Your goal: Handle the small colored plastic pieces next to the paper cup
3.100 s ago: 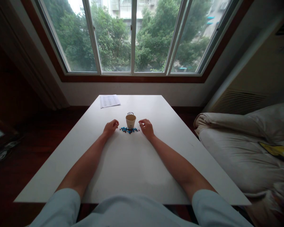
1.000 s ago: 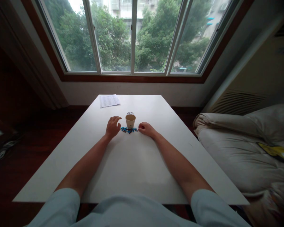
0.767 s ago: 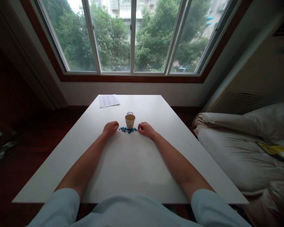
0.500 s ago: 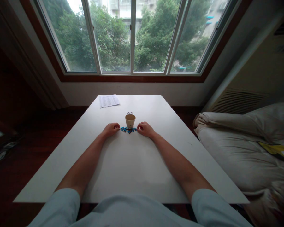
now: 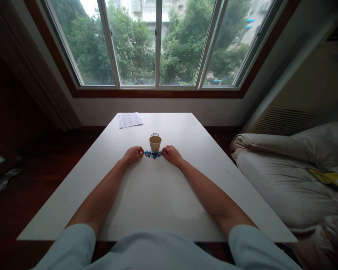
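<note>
A tan paper cup (image 5: 155,144) stands upright on the white table, its open mouth showing. Small blue and dark pieces (image 5: 153,154) lie scattered along its near side, too tiny for me to name. My left hand (image 5: 134,154) rests at the left end of these pieces with curled fingers, the tips drawn together. At the right end, close beside the cup, is my right hand (image 5: 171,154), also curled in a pinch at the pieces. Whatever either set of fingertips may hold is too small to make out.
The white table (image 5: 157,202) reaches toward the window. Printed paper sheets (image 5: 130,120) lie at its far left. Just behind the cup is a thin dark looped item (image 5: 154,134). A padded beige couch (image 5: 293,183) stands to the right.
My right hand has shifted slightly left, inward toward the pieces and the cup. The left hand has moved very slightly right. The cup stays in place.
</note>
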The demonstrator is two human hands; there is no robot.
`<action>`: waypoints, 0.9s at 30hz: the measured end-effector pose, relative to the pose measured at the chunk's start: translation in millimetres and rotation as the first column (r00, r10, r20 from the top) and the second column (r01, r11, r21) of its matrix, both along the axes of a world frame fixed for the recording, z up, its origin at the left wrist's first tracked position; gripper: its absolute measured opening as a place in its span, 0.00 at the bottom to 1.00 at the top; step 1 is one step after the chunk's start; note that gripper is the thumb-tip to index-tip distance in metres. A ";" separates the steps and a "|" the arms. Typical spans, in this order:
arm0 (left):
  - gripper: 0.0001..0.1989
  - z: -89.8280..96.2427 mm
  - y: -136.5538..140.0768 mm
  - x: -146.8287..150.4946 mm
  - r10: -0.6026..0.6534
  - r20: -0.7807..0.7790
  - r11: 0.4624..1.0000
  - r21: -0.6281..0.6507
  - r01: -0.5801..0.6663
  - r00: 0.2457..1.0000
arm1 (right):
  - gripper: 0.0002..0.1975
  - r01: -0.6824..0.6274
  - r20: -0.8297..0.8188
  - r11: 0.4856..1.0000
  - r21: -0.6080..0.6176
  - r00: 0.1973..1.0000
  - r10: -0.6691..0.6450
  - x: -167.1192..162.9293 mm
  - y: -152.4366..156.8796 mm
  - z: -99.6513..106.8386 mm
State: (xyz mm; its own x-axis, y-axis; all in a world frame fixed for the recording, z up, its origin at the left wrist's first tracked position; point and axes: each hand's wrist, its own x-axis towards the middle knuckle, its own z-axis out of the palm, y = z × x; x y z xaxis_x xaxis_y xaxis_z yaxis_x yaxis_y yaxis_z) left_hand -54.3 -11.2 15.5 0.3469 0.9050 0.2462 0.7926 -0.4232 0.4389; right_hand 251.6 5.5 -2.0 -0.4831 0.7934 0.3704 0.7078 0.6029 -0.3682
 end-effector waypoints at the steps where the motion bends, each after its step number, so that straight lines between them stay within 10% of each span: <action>1: 0.10 -0.4 0.2 0.0 0.004 -0.002 1.000 0.000 -0.004 1.000 | 0.07 0.016 -0.002 1.000 0.000 1.000 -0.016 0.8 0.2 0.3; 27: 0.07 6.0 -5.2 18.8 0.061 0.239 0.986 0.136 -0.096 0.969 | 0.05 -0.017 -0.005 0.999 0.041 1.000 0.017 0.4 -1.2 1.3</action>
State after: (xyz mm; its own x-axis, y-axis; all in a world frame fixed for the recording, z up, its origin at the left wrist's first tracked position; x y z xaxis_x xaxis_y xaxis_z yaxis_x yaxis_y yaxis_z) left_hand -35.4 -16.4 21.5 0.1937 0.8754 0.4428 0.7087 -0.4370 0.5539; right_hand 252.0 4.3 -0.7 -0.4940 0.7692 0.4053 0.6954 0.6294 -0.3469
